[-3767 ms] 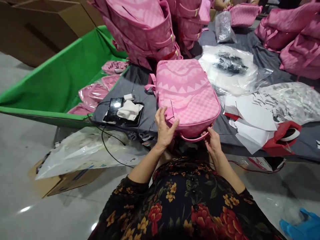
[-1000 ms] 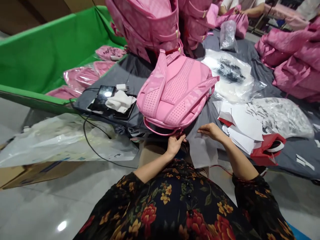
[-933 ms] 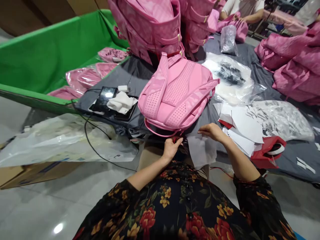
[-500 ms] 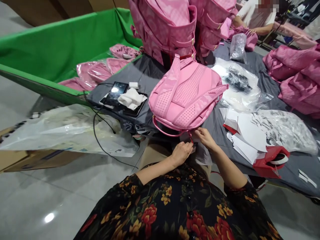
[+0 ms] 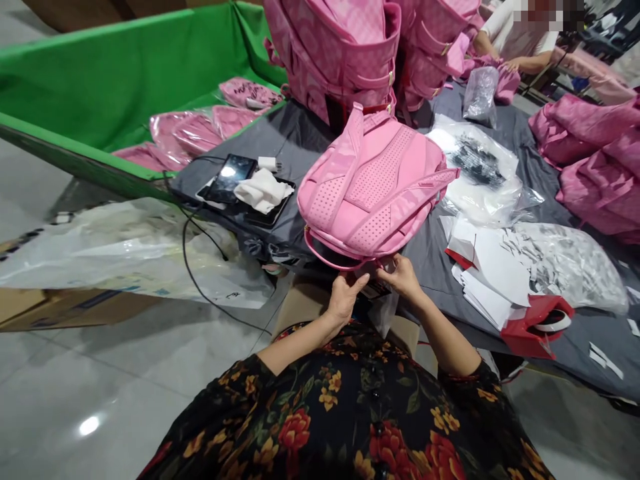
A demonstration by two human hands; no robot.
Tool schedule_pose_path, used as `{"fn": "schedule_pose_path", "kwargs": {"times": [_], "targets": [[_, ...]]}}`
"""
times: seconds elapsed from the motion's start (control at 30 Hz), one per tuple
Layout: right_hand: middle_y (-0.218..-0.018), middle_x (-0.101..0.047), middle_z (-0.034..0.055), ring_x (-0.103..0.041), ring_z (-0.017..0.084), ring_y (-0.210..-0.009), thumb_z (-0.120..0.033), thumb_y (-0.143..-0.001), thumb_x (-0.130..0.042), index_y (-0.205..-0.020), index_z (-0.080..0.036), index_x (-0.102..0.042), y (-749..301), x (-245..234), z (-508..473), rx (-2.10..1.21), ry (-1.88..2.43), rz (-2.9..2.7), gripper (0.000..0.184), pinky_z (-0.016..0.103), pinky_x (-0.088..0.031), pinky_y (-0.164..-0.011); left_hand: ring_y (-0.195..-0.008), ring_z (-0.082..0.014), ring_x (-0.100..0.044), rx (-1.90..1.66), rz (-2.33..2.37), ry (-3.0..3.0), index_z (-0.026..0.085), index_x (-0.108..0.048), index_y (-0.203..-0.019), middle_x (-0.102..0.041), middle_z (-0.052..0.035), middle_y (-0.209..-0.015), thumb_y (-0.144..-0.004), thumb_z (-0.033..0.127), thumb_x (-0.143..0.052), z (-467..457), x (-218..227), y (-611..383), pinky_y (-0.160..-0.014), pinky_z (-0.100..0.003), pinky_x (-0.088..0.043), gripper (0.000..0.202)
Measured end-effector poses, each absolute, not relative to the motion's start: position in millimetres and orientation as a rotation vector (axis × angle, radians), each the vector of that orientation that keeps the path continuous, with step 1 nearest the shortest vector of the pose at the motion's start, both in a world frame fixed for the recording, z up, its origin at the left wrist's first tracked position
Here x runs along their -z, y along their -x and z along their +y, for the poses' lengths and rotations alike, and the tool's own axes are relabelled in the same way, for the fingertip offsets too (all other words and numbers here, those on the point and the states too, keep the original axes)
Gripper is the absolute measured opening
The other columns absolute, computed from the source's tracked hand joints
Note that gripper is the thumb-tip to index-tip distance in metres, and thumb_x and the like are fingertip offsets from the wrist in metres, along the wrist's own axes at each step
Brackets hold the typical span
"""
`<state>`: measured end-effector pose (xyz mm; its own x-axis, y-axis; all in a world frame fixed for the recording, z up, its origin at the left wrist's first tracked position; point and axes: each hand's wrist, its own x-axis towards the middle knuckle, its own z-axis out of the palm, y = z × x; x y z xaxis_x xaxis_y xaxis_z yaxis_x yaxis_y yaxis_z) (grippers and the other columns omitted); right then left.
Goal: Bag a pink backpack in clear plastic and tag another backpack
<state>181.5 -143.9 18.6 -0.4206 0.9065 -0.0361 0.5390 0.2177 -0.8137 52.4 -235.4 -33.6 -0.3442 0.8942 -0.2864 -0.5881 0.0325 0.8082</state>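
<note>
A pink backpack (image 5: 373,190) lies on the dark cloth of the table, its perforated back panel and shoulder straps facing up. Both hands are at its near edge, just below the handle loop. My left hand (image 5: 344,299) is closed, thumb stretched toward the right hand; what its fingers grip is hidden. Thumb and fingertips of my right hand (image 5: 404,279) pinch a small dark tag (image 5: 375,289) close under the bag's rim. A clear plastic sleeve (image 5: 384,315) hangs below the tag, over my lap.
Pink backpacks (image 5: 345,60) stand stacked behind. To the left are a green bin (image 5: 135,80) with wrapped pink bags, a phone (image 5: 233,177) and a white cloth (image 5: 263,191). Paper cards (image 5: 500,273), a red tape dispenser (image 5: 533,330) and plastic bags lie right. Another person works beyond.
My left hand has moved left and its thumb now reaches out. The dark tag shows more between the hands, and the red cord seen before is hidden. The backpack stays put.
</note>
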Motion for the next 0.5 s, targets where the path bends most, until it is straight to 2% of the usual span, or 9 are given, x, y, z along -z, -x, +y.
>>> {"fn": "schedule_pose_path", "kwargs": {"times": [0.1,0.23,0.33,0.4,0.5], "targets": [[-0.083,-0.073,0.0050,-0.062,0.017,-0.074,-0.034,-0.072,-0.067,-0.089,-0.016,-0.070,-183,-20,-142,-1.109,1.322,-2.050,0.025,0.028,-0.048,-0.070,-0.102,-0.0217,-0.072,-1.558,0.932,-0.235,0.018,-0.075,-0.099,-0.079,-0.0076,-0.104,-0.056,0.038,-0.094,-222,29,-61,-0.099,-0.037,-0.053,0.050],[-0.094,-0.075,0.0057,-0.065,0.020,-0.085,-0.047,-0.079,-0.071,-0.101,-0.015,-0.074,-198,-23,-141,-1.241,1.224,-2.089,0.039,0.030,-0.050,-0.077,-0.079,-0.0167,-0.071,-1.646,1.016,-0.047,0.018,-0.075,-0.079,-0.078,-0.0024,-0.081,-0.047,0.032,-0.093,-213,36,-65,-0.084,-0.033,-0.056,0.039],[-0.085,-0.073,0.0048,-0.063,0.019,-0.078,-0.056,-0.084,-0.068,-0.092,-0.015,-0.076,-211,-24,-139,-1.223,1.230,-2.051,0.042,0.028,-0.049,-0.072,-0.074,-0.0158,-0.070,-1.667,1.048,-0.035,0.018,-0.076,-0.078,-0.078,-0.0028,-0.080,-0.048,0.031,-0.091,-210,40,-64,-0.079,-0.031,-0.056,0.036],[-0.079,-0.071,0.0047,-0.061,0.017,-0.071,-0.053,-0.088,-0.065,-0.087,-0.016,-0.076,-213,-28,-140,-1.074,1.248,-2.053,0.038,0.028,-0.046,-0.068,-0.074,-0.0165,-0.070,-1.634,1.049,-0.024,0.017,-0.076,-0.080,-0.079,-0.0043,-0.083,-0.051,0.031,-0.090,-206,39,-64,-0.078,-0.031,-0.056,0.035],[-0.079,-0.069,0.0051,-0.058,0.016,-0.069,-0.038,-0.095,-0.059,-0.089,-0.019,-0.076,-205,-39,-146,-0.738,1.207,-2.229,0.027,0.027,-0.043,-0.066,-0.068,-0.0157,-0.069,-1.539,1.096,0.032,0.018,-0.073,-0.077,-0.077,-0.0044,-0.078,-0.056,0.028,-0.087,-196,37,-67,-0.069,-0.030,-0.055,0.028]]}}
